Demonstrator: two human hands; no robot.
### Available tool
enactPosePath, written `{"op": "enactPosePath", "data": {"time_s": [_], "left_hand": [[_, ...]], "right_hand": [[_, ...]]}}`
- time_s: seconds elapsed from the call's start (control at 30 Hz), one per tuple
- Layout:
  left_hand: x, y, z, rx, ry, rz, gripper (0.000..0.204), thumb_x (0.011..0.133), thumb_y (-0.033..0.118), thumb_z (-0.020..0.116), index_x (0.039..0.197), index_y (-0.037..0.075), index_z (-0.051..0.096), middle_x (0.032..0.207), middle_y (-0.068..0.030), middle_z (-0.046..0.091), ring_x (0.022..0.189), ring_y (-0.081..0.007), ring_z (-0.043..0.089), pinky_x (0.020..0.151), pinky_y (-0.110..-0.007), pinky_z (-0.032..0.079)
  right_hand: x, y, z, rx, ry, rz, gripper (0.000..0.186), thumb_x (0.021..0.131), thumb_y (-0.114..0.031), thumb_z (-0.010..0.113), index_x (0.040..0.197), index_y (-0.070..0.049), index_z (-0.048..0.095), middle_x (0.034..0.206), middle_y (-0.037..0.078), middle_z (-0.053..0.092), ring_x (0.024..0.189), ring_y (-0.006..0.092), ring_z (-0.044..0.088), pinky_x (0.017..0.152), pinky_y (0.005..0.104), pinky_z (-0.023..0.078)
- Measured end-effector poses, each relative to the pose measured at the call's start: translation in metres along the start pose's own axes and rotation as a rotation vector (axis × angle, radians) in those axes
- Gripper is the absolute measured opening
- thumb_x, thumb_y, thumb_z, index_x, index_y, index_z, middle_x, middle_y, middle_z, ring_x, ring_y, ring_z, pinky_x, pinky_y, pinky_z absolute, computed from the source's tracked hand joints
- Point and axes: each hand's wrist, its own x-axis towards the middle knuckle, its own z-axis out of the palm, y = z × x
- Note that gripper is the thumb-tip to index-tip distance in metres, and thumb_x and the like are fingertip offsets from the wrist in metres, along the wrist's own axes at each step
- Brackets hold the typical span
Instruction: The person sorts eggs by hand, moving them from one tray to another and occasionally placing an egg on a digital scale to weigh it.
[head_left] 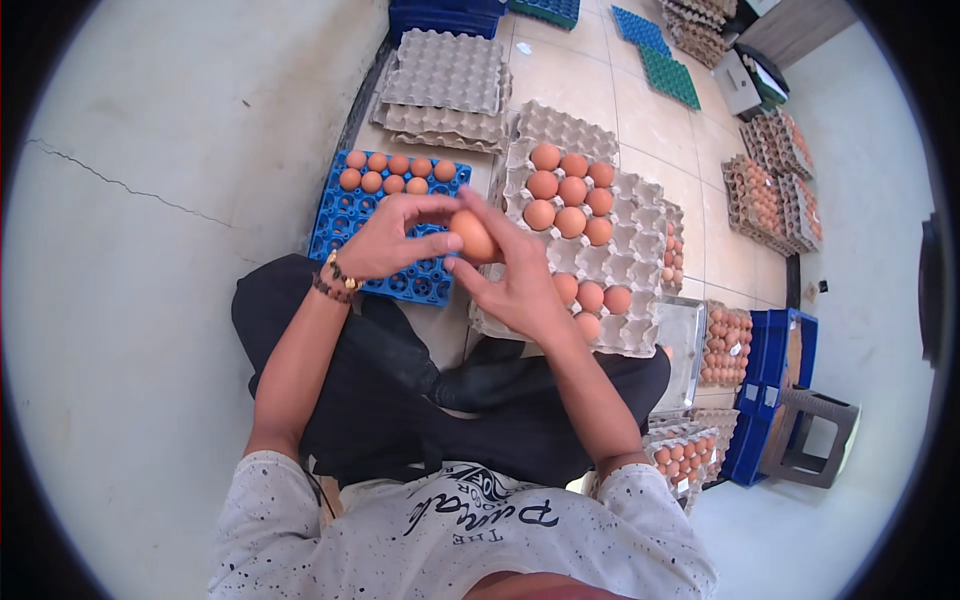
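A brown egg (473, 237) is held up between my two hands, above the gap between two trays. My left hand (388, 238), with beaded bracelets at its wrist, has its thumb and curled fingers on the egg's left side. My right hand (520, 285) closes round it from the right, its fingertips partly hidden behind the egg. Beneath my left hand lies a blue plastic egg tray (330, 215) with two rows of eggs along its far end. To the right, a grey pulp egg tray (625, 250) carries several brown eggs (572, 191) in two groups.
Stacked grey pulp trays (447, 75) stand beyond the blue tray, by the left wall. On the right are stacks of filled egg trays (760, 200), blue crates (765, 390) and a grey plastic stool (815, 440). A green tray (670, 78) lies farther off on the tiled floor.
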Motion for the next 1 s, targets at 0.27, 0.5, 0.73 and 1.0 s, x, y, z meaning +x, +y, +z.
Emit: {"op": "enactPosePath", "data": {"time_s": [0.27, 0.5, 0.73, 1.0], "left_hand": [[0.009, -0.026, -0.008, 0.074, 0.266, 0.032, 0.012, 0.087, 0.008, 0.074, 0.094, -0.001, 0.073, 0.092, -0.006, 0.073, 0.084, -0.0102, 0.067, 0.078, -0.024, 0.054], [0.083, -0.135, -0.059, 0.995, 0.267, 0.038, 0.037, 0.083, 0.01, 0.071, 0.12, 0.007, 0.066, 0.116, -0.0148, 0.067, 0.105, -0.0303, 0.065, 0.092, -0.038, 0.052], [0.142, -0.171, -0.08, 1.27, -0.047, -0.057, 0.05, 0.076, 0.005, 0.068, 0.125, 0.01, 0.061, 0.124, -0.016, 0.062, 0.116, -0.0362, 0.057, 0.098, -0.044, 0.049], [0.13, -0.15, -0.092, 0.754, 0.102, -0.216, 0.049, 0.082, 0.005, 0.071, 0.129, 0.006, 0.058, 0.122, -0.0125, 0.064, 0.107, -0.0206, 0.064, 0.091, -0.034, 0.053]], "right_hand": [[-0.021, 0.014, -0.047, 0.293, -0.037, 0.488, 0.046, 0.086, -0.013, 0.067, 0.129, -0.005, 0.053, 0.103, 0.008, 0.062, 0.078, 0.014, 0.06, 0.065, 0.0254, 0.049], [-0.004, 0.102, -0.165, 0.157, 0.468, 0.415, 0.041, 0.087, -0.014, 0.064, 0.127, -0.009, 0.054, 0.114, 0.007, 0.055, 0.083, 0.0121, 0.059, 0.066, 0.0251, 0.049], [0.018, 0.14, -0.185, -0.509, 0.349, 0.152, 0.036, 0.079, -0.012, 0.072, 0.113, -0.005, 0.063, 0.103, 0.013, 0.068, 0.097, 0.03, 0.064, 0.088, 0.0373, 0.051], [0.005, 0.149, -0.187, -0.723, 0.374, 0.041, 0.031, 0.082, -0.01, 0.066, 0.113, -0.005, 0.066, 0.104, 0.013, 0.069, 0.108, 0.0304, 0.059, 0.092, 0.0416, 0.048]]}}
